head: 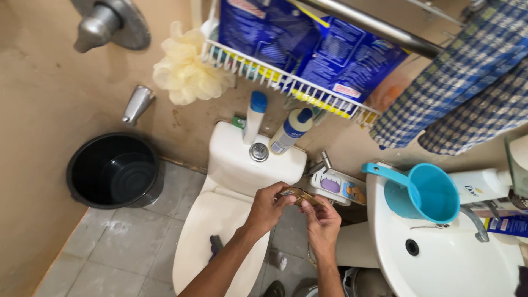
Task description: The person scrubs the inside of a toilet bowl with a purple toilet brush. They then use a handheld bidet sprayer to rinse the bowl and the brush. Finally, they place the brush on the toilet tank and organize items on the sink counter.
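Both hands meet above the closed toilet seat [220,231], which is smooth white plastic. The left hand [268,208] and the right hand [322,223] pinch together a small flat golden-brown packet [300,195], fingers pressed on its ends. It looks thin and shiny; what it is I cannot tell. To the right stands a glossy white ceramic sink [440,264] with a round turquoise plastic scoop [423,192] on its rim. Behind the hands, on the cistern [236,159], stand two white bottles with blue caps [254,116]. To the left, further, sits a round black bucket [114,170]. On the beige wall hangs a white wire rack [286,82] and a pale yellow mesh sponge [187,69].
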